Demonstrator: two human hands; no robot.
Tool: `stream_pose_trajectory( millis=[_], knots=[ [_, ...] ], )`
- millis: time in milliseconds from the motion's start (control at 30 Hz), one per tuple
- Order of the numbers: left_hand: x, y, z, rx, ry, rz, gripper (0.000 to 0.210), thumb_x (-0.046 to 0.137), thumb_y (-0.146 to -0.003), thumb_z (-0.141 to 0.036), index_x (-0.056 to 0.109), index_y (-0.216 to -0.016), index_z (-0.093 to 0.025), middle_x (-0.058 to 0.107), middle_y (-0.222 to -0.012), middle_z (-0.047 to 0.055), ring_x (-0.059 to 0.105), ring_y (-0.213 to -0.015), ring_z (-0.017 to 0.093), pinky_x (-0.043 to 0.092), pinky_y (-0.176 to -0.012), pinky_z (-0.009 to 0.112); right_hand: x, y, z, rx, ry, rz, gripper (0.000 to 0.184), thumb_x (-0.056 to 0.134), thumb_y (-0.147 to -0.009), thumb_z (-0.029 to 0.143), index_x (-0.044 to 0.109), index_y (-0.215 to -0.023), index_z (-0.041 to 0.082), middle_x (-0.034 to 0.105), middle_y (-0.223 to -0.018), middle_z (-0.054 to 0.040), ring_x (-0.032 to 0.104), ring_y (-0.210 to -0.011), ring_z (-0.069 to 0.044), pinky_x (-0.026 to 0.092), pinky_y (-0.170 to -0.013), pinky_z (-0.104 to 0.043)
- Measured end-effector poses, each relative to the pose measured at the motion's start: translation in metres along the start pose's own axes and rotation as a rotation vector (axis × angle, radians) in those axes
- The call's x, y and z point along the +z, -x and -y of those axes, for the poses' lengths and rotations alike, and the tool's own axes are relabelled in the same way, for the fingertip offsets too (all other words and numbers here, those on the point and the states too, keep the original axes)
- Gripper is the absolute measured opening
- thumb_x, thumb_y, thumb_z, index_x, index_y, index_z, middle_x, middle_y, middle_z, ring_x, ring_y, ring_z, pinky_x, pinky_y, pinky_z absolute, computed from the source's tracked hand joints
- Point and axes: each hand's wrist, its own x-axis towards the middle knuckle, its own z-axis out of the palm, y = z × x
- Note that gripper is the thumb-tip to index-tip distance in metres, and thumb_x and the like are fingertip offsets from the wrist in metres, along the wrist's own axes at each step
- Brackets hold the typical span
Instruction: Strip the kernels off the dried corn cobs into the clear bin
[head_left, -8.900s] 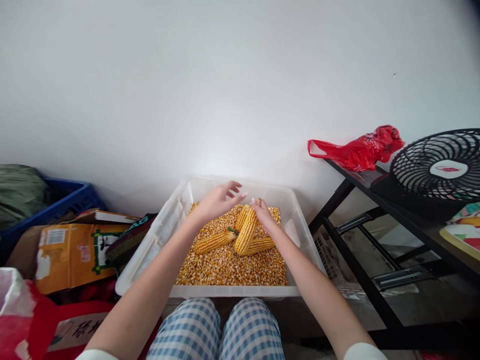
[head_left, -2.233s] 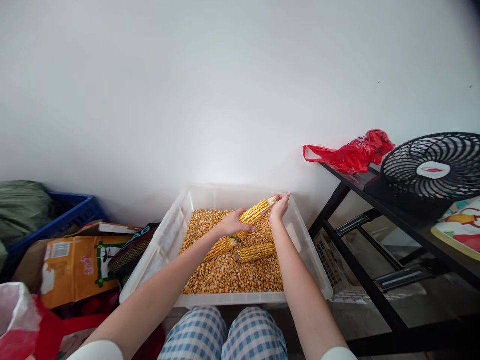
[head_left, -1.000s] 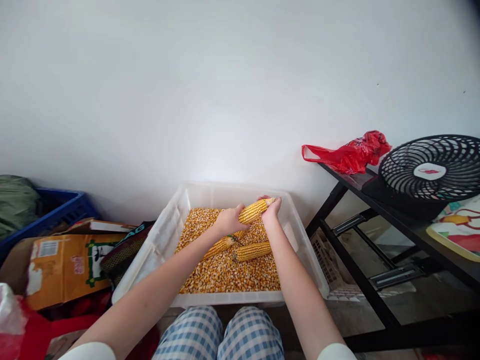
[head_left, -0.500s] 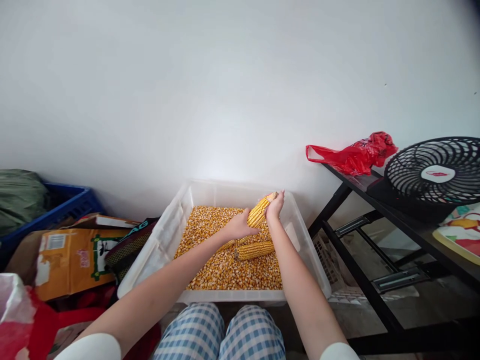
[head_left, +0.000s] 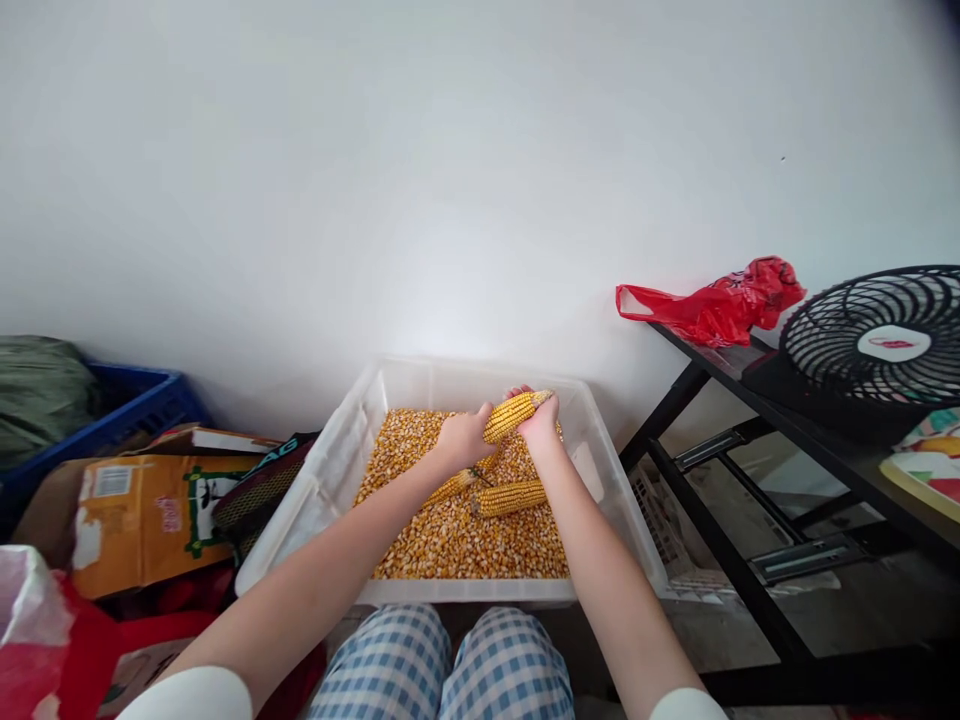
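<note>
Between my two hands, above a bin of loose kernels, is a yellow corn cob [head_left: 507, 417], tilted slightly up to the right. My left hand [head_left: 465, 438] is closed around its left end. Near the pale right end, my right hand [head_left: 541, 418] grips it with fingers curled behind. Loose corn kernels [head_left: 450, 545] fill the translucent plastic bin [head_left: 304, 510]. On the kernels below my hands lies a second corn cob [head_left: 511, 498], partly covered by my right forearm. Another cob [head_left: 451, 487] shows in part beneath my left hand.
A black folding table [head_left: 832, 430] at the right bears a red plastic bag [head_left: 720, 305] and a black fan [head_left: 885, 340]. To the left are an orange cardboard box [head_left: 142, 515], a mesh bag [head_left: 259, 490] and a blue crate [head_left: 161, 395]. A white wall [head_left: 450, 180] rises behind the bin.
The held corn cob has turned to a flatter angle. My left hand has risen slightly, and my right hand has shifted slightly left and down. Both still grip the cob.
</note>
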Motion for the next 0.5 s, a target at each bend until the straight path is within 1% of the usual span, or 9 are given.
stream_pose_trajectory(
  millis=[100,167,233,333,433,500],
  knots=[
    [0.001,0.001,-0.004,0.018,-0.07,-0.002,0.043,0.055,-0.065,-0.036,0.043,-0.104,-0.021,0.063,-0.086,0.009,0.061,-0.077,0.026,0.044,-0.065,0.032,0.004,0.007,0.001,0.01,-0.099,-0.055,0.047,0.01,-0.081,0.048,0.041,-0.059,0.02,0.051,-0.046,-0.003,0.055,-0.046,-0.017,0.048,-0.047,-0.035],
    [0.002,0.002,-0.007,0.035,-0.036,-0.009,0.042,0.055,-0.065,-0.036,0.044,-0.103,-0.022,0.064,-0.084,0.007,0.061,-0.077,0.025,0.044,-0.066,0.031,0.004,0.011,0.004,-0.043,-0.103,-0.092,0.049,0.009,-0.08,0.052,0.039,-0.058,0.02,0.049,-0.043,-0.0015,0.053,-0.042,-0.017,0.048,-0.046,-0.035],
    [0.002,0.004,-0.01,0.049,0.05,-0.007,0.043,0.056,-0.064,-0.037,0.045,-0.102,-0.022,0.064,-0.082,0.006,0.061,-0.077,0.025,0.044,-0.065,0.03,0.006,0.014,0.007,-0.104,-0.045,-0.087,0.05,0.01,-0.08,0.055,0.038,-0.058,0.02,0.049,-0.042,-0.0012,0.053,-0.041,-0.017,0.047,-0.045,-0.034],
    [0.002,0.007,-0.01,0.049,0.258,0.017,0.045,0.059,-0.061,-0.04,0.048,-0.1,-0.021,0.064,-0.084,0.004,0.061,-0.078,0.023,0.043,-0.066,0.029,0.009,0.016,0.01,-0.21,0.065,-0.055,0.05,0.015,-0.08,0.059,0.039,-0.059,0.021,0.049,-0.043,-0.0004,0.053,-0.041,-0.017,0.046,-0.043,-0.032],
    [-0.001,0.008,-0.008,0.099,0.586,0.124,0.05,0.061,-0.061,-0.044,0.05,-0.103,-0.019,0.064,-0.093,0.003,0.06,-0.082,0.021,0.044,-0.068,0.027,0.007,0.011,0.013,-0.325,0.143,-0.027,0.048,0.02,-0.08,0.059,0.039,-0.059,0.021,0.048,-0.043,0.0017,0.051,-0.039,-0.014,0.044,-0.042,-0.028],
    [-0.004,0.008,-0.008,0.132,0.731,0.179,0.054,0.061,-0.061,-0.047,0.051,-0.105,-0.018,0.063,-0.097,0.002,0.059,-0.084,0.02,0.045,-0.07,0.027,0.001,0.004,0.016,-0.386,0.186,-0.025,0.048,0.02,-0.081,0.058,0.038,-0.058,0.021,0.046,-0.044,0.0024,0.048,-0.039,-0.012,0.042,-0.041,-0.025]
  ],
)
